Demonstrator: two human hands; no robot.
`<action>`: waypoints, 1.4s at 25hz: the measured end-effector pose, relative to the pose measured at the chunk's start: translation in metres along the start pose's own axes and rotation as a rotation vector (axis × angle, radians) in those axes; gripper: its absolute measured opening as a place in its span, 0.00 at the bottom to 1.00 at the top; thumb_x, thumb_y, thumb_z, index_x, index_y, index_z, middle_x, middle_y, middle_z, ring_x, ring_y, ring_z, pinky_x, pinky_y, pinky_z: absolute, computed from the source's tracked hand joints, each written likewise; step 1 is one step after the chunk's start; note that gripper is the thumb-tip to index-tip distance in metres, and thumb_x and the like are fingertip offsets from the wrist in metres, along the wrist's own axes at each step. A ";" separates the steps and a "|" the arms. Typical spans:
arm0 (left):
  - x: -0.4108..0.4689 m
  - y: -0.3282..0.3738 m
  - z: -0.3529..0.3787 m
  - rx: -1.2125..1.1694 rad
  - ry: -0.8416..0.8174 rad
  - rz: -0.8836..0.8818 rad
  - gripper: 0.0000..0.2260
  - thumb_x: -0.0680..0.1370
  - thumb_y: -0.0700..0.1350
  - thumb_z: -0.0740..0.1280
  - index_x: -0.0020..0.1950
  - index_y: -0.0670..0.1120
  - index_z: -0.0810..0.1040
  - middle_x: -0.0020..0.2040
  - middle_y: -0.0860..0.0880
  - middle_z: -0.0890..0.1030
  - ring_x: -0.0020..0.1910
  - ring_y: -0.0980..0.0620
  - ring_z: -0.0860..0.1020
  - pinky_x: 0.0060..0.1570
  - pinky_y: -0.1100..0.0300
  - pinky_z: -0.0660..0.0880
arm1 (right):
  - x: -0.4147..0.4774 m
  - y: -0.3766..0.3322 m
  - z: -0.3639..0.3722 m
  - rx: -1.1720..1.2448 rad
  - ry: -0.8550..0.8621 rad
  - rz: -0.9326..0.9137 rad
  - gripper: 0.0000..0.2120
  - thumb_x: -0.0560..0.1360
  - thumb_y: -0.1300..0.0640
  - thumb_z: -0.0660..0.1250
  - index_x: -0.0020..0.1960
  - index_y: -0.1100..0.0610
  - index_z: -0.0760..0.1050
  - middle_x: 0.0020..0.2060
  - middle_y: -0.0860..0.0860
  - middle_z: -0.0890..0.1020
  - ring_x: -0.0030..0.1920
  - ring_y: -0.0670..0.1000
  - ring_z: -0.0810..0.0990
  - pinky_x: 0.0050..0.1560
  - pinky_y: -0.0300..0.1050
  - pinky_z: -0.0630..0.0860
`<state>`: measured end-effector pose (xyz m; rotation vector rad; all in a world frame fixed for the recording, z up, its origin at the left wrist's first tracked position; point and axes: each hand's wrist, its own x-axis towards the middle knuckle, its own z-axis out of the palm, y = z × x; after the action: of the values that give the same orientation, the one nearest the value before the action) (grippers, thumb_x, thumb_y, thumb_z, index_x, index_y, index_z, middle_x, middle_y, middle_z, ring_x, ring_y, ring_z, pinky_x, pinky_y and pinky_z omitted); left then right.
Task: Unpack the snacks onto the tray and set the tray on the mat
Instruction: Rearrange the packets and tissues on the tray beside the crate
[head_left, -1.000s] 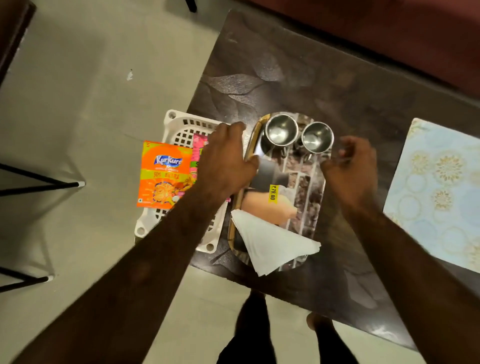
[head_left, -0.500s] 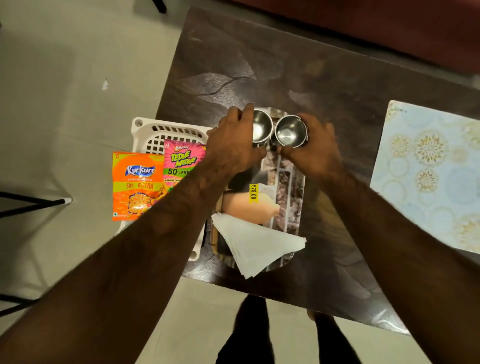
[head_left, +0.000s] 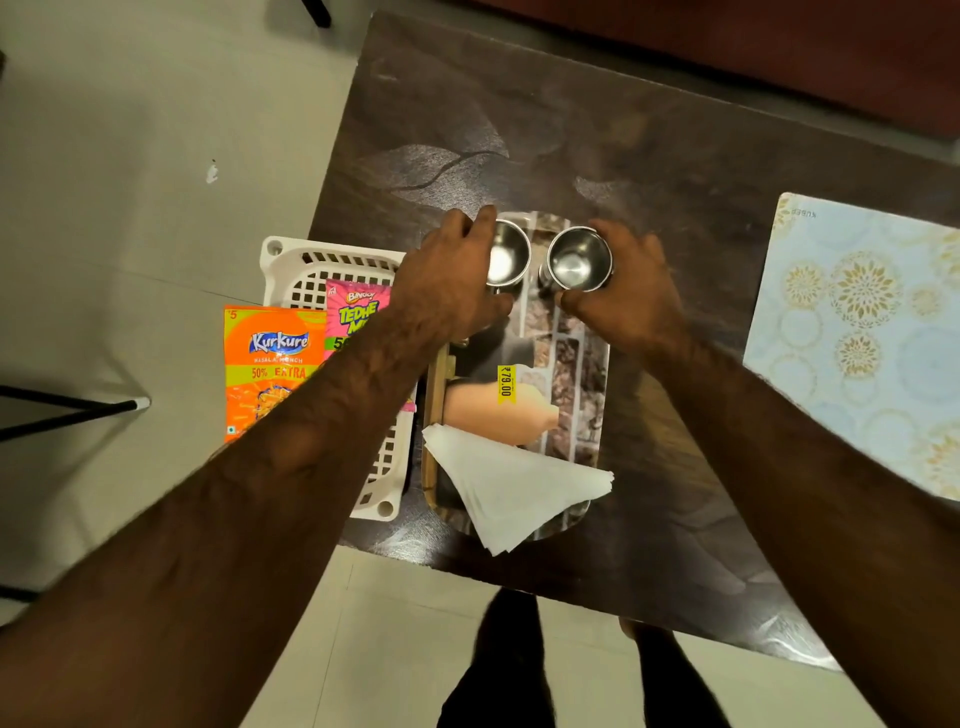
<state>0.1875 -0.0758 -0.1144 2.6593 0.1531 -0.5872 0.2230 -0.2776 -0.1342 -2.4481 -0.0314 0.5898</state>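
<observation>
Both hands, at the tray's (head_left: 582, 364) sides a second ago, now close on the two steel cups at its far end: the left hand (head_left: 452, 280) wraps the left cup (head_left: 506, 260), the right hand (head_left: 631, 296) the right cup (head_left: 579, 260). The snacks, Kurkure (head_left: 272, 364) and Bingo (head_left: 356, 312) packets, lie in the basket (head_left: 311, 265) beside the tray, not yet unpacked. The mat (head_left: 857, 332) sits well apart on the surface (head_left: 649, 156); the cups are probably being cleared for room.

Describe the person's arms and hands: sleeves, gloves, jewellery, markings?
Both arms are bare from the frame edge down to the wrist, with no sleeves in view. The left hand and right hand wear no gloves, and no watch, bracelet or rings show. Forearms have visible hair and raised veins. No tattoos or other markings are visible.
</observation>
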 end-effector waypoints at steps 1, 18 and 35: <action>0.000 0.000 0.000 0.004 -0.004 0.003 0.44 0.72 0.54 0.74 0.81 0.47 0.54 0.71 0.41 0.68 0.68 0.38 0.71 0.63 0.42 0.74 | -0.001 -0.002 -0.002 -0.002 -0.018 -0.002 0.42 0.67 0.50 0.78 0.77 0.48 0.65 0.71 0.55 0.72 0.72 0.55 0.69 0.63 0.39 0.64; -0.154 -0.027 0.081 -0.082 -0.130 0.070 0.18 0.74 0.50 0.71 0.63 0.49 0.77 0.60 0.49 0.76 0.61 0.47 0.73 0.58 0.49 0.73 | -0.142 0.026 0.067 -0.371 -0.493 -0.124 0.24 0.67 0.42 0.74 0.61 0.45 0.76 0.53 0.48 0.78 0.57 0.54 0.77 0.55 0.50 0.75; -0.170 -0.047 0.060 -0.244 -0.199 -0.055 0.15 0.79 0.54 0.66 0.64 0.51 0.75 0.61 0.49 0.78 0.57 0.48 0.79 0.52 0.56 0.74 | -0.135 0.032 0.063 -0.172 -0.671 -0.110 0.13 0.75 0.51 0.75 0.59 0.50 0.83 0.53 0.48 0.85 0.53 0.52 0.82 0.57 0.53 0.79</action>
<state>0.0018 -0.0608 -0.1092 2.3532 0.2249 -0.7932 0.0715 -0.2897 -0.1426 -2.2729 -0.5005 1.3732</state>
